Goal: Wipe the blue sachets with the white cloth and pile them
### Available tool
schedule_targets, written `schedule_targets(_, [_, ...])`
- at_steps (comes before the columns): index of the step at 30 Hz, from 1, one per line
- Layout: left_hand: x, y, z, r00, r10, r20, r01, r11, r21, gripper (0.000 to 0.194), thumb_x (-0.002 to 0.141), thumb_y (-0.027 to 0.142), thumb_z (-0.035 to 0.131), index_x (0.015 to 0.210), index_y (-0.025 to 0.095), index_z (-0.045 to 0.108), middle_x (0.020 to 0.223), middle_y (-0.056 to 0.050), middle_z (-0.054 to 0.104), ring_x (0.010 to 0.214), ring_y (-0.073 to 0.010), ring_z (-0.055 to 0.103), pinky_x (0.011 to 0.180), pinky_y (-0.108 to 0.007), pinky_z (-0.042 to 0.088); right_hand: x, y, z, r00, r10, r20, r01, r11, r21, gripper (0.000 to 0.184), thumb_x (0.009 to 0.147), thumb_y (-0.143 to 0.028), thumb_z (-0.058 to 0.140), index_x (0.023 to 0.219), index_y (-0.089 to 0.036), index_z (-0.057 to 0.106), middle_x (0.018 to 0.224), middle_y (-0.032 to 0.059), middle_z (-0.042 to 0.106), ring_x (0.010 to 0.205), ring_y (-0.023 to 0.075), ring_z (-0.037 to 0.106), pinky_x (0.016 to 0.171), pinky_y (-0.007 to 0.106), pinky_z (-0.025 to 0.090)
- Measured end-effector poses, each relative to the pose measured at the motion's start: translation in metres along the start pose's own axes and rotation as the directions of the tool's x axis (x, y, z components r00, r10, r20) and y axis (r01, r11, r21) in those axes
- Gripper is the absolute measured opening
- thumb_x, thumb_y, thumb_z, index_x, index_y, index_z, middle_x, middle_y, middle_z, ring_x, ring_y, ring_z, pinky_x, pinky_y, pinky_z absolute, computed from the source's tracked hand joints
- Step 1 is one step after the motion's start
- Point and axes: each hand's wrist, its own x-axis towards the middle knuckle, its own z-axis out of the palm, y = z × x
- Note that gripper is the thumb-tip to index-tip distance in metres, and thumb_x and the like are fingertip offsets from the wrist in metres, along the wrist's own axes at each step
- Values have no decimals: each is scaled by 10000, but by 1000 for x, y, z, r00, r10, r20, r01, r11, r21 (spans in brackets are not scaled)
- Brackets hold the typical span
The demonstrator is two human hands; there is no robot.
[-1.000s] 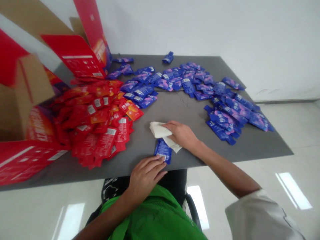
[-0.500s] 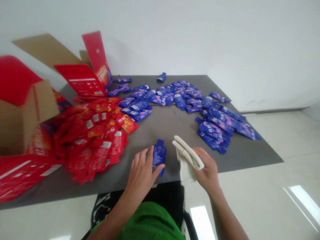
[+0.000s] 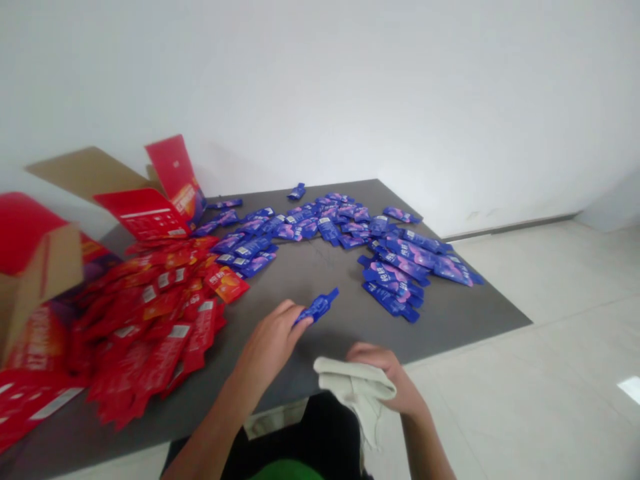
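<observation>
Blue pouch (image 3: 319,307) is up in my left hand (image 3: 273,338), pinched between thumb and fingers, narrow end poking away from me over the near part of the table (image 3: 320,267). Right hand (image 3: 400,390) is clutching a cloth (image 3: 355,380), folded over with a loose bit dangling by the table's edge; some fingers are behind it, so I can't tell exactly how they're bent.

Progress-wise, I'd say I'm partway through with this one: it's picked up, and the cloth is apart from it. Loads of other blue pouches (image 3: 407,250) lie in an arc across the back and down the right, but honestly can't tell which are done and which are left. Red packs (image 3: 165,313) are heaped on the left.

Looks: dark blue, tilted, paler print too blurry to read, one end hidden in my grip.
</observation>
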Motion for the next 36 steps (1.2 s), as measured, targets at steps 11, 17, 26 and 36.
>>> schedule_targets(11, [141,44,47,949,315,-11,-314,946,81,343,984,55,512,1203,194,736,1183,-77,786,1081,-224,747,992,-370,549,-9,13,1,998,-66,-12,67,969,239,451,844,-581,773,832,-133,829,749,86,688,669,158,615,605,248,480])
schedule_targets(17, [111,40,79,959,284,-21,-282,958,55,272,1059,205,489,1226,191,704,1239,-87,759,1155,-218,706,1042,-378,519,-9,15,-1,998,-69,11,64,959,277,371,846,-495,798,874,-127,831,781,80,682,674,148,614,620,245,477])
schedule_targets(26, [92,39,96,991,40,131,-66,977,202,554,953,414,691,1429,168,550,1411,-151,633,1314,-306,585,1105,-435,484,-9,14,-2,998,-59,27,50,964,263,363,861,-482,784,882,-124,838,785,80,682,677,145,625,616,236,480])
schedule_targets(36, [125,54,66,988,95,118,-117,974,192,326,1079,212,416,1324,203,631,1219,-95,760,1091,-222,734,941,-336,565,-9,21,-1,995,-93,31,79,951,299,365,847,-498,799,915,-143,851,773,79,686,664,138,632,603,228,482])
